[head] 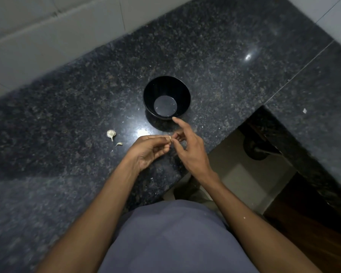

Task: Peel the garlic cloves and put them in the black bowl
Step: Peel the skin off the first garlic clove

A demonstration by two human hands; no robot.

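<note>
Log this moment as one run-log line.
step: peeling | left hand: pinches garlic clove | right hand: at clove | black bowl: empty

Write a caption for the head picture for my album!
Left hand pinches a garlic clove near the empty bowl; right hand helps peel.

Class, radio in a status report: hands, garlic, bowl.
Left hand pinches garlic clove; right hand picks at it. Black bowl empty. Garlic bulb waiting on counter. Nothing blocking.
</note>
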